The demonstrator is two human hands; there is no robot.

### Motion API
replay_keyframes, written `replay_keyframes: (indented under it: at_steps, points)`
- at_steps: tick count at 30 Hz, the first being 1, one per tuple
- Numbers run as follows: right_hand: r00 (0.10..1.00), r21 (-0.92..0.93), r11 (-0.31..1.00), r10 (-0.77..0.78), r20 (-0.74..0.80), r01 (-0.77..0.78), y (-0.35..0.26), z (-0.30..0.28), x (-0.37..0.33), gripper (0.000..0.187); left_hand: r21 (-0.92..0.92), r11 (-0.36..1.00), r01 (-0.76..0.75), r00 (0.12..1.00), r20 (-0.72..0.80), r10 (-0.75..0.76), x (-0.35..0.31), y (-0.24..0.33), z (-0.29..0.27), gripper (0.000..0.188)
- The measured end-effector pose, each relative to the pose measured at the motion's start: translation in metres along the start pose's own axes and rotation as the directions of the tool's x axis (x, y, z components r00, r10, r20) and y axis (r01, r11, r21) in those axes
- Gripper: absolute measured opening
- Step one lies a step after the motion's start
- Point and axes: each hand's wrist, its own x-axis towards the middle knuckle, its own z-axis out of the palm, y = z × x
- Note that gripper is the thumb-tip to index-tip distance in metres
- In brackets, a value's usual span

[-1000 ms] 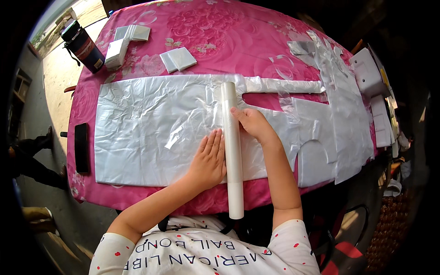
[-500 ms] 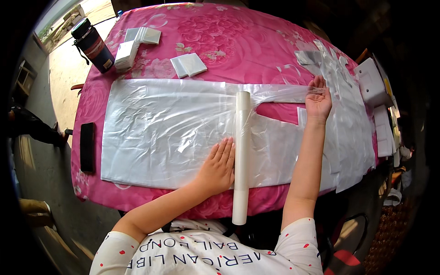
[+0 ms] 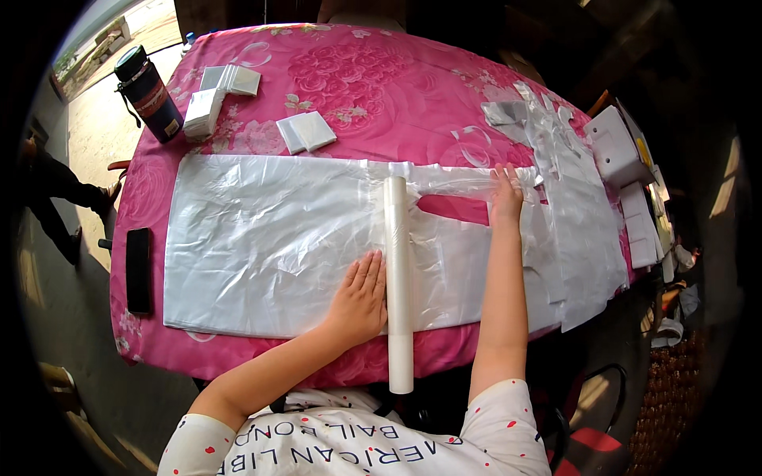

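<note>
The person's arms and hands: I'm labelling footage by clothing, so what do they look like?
Left hand and right hand are both ungloved, with no ring visible on the fingers. No watch or bracelet shows. The short sleeves are white with scattered red spots and a few dark marks, leaving the forearms uncovered.

The left hand [image 3: 361, 301] conceals the plastic sheet [image 3: 246, 238] under its palm, the roll [image 3: 399, 293] just right of it masks another strip, I cannot determine whether the right hand [image 3: 506, 197] pinches the film [image 3: 456, 179], and the upper body of a person [image 3: 67, 186] well left of both is cut off.
</note>
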Motion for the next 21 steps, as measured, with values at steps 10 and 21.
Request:
replay_keyframes:
  at_steps: [10, 21]
  points:
    - [0.981, 0.527, 0.849, 0.132, -0.140, -0.039, -0.039, -0.074, 0.052, 0.040, 0.021, 1.000, -0.008, 1.000, 0.009, 0.008, 0.001, 0.003, -0.006, 0.058]
    - [0.660, -0.006, 0.848, -0.407, 0.631, 0.530, -0.126, 0.183, -0.121, 0.048, 0.005, 1.000, -0.016, 0.999, -0.043, 0.016, -0.007, -0.004, 0.002, 0.058]
